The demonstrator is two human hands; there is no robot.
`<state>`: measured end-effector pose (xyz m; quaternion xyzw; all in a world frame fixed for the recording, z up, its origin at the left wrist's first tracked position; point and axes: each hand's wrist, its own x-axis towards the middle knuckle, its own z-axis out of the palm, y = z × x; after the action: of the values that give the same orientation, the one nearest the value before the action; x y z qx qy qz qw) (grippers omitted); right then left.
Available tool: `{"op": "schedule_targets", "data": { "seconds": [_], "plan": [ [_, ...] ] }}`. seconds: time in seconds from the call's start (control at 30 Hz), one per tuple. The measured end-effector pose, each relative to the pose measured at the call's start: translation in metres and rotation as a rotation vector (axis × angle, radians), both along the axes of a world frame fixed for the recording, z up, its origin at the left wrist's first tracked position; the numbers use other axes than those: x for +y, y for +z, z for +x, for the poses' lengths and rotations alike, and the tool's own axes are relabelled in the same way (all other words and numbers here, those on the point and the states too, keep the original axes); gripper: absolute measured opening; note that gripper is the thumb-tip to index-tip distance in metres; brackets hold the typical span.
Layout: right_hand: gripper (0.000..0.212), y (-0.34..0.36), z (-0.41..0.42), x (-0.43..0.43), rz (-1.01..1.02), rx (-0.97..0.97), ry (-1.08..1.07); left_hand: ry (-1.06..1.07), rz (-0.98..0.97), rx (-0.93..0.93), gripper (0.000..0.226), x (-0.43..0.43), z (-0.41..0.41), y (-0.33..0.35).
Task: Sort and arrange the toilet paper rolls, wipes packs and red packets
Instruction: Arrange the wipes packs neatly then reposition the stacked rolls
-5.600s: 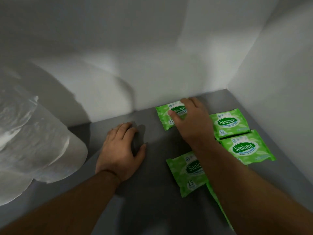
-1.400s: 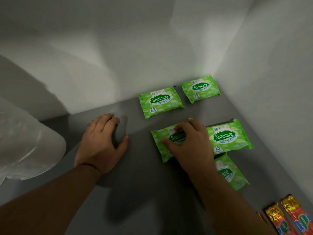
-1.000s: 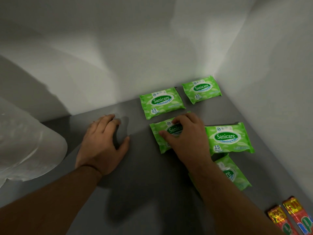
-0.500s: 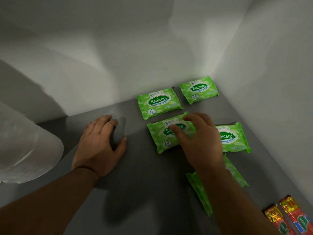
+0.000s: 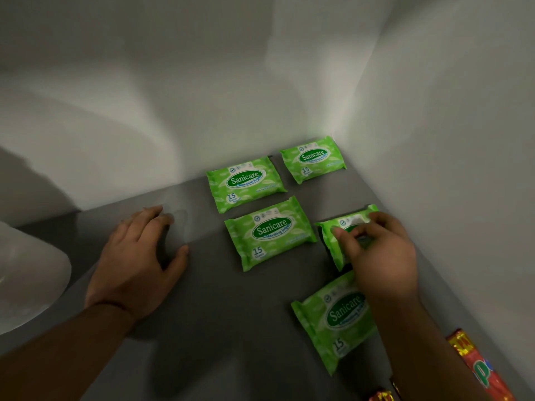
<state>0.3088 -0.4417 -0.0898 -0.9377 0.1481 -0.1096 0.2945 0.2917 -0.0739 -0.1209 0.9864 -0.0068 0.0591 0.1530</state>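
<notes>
Grey shelf surface (image 5: 220,328) is bounded by a white back wall (image 5: 173,96) and a white right-hand wall (image 5: 463,169), which meet in a corner at the far right. Five green wipes packs are laid flat near that corner. One pack (image 5: 313,158) is set right in the corner, against both walls, and a second pack (image 5: 246,183) is placed just to its left along the back wall. A third pack (image 5: 270,233) lies in front of the second, with narrow strips of grey seen between them. A fourth pack (image 5: 333,244) is covered by the right hand (image 5: 382,256), whose fingers are curled down onto its top; whether it is pinched or only pressed cannot be told. A fifth pack (image 5: 335,319) lies nearer, tilted and partly hidden by the right forearm. Red packets (image 5: 480,369) are seen at the lower right edge. The left hand (image 5: 136,264) is spread open and rested flat on bare shelf, holding nothing. Open grey surface is left around it. A pale plastic-wrapped bundle (image 5: 29,273) is seen at the left edge, too blurred to identify.
</notes>
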Motion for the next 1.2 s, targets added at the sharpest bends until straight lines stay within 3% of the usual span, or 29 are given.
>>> {"op": "schedule_targets", "data": {
  "seconds": [0.3, 1.2],
  "plan": [
    [0.050, -0.001, 0.027, 0.001, -0.127, -0.046, -0.029, -0.006, 0.007, -0.010, 0.070, -0.001, 0.000, -0.001],
    [0.060, -0.007, 0.074, 0.015, -0.147, -0.134, 0.001, 0.006, 0.005, 0.009, 0.072, -0.001, 0.000, 0.002]
  ]
}}
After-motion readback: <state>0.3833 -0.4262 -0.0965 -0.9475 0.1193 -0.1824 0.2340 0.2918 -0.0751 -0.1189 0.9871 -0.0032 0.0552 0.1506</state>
